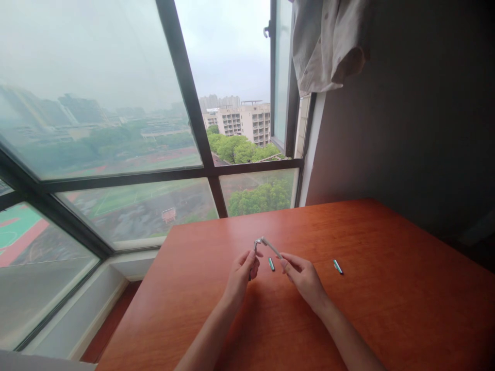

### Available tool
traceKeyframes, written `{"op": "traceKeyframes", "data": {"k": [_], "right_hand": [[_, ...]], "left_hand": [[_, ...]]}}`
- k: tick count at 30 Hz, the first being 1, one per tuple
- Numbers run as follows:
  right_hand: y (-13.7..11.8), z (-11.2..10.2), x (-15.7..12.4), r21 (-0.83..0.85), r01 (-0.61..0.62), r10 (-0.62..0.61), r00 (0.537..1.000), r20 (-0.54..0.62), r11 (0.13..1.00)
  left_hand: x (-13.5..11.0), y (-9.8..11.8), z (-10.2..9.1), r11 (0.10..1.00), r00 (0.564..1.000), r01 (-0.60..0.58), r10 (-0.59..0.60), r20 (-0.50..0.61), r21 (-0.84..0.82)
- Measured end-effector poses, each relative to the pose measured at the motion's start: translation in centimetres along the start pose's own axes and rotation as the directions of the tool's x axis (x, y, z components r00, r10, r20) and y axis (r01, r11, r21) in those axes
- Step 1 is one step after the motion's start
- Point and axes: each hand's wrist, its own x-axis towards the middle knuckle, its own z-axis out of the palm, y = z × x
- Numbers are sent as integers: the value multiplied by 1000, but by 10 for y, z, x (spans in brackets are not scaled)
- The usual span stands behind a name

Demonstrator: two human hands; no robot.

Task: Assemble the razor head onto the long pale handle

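My left hand is closed around a slim dark-and-silver handle with a bent metallic head, possibly a razor, held upright over the table. In the fingertips of my right hand is a thin pale grey stick with a wider tip, which slants up to the left. Its tip meets or nearly meets the metallic head; I cannot tell whether they touch. Between my hands lies a small green-and-silver piece. Another small green-and-silver piece rests to the right of my right hand.
The reddish-brown wooden table spreads beneath both hands. Behind it stand large dark-framed windows, with one sash swung open. A grey curtain hangs at the upper right beside a dark wall.
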Motion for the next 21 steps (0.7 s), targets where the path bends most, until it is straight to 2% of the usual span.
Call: {"op": "traceKeyframes", "data": {"k": [8, 21], "right_hand": [[1, 0, -1, 30, -30, 30, 999, -13, 999], [-2, 1, -1, 53, -32, 29, 999, 41, 998]], "left_hand": [[0, 0, 0, 1000, 1000, -9, 9, 5, -14], [-1, 1, 4, 1000, 1000, -26, 26, 4, 7]]}}
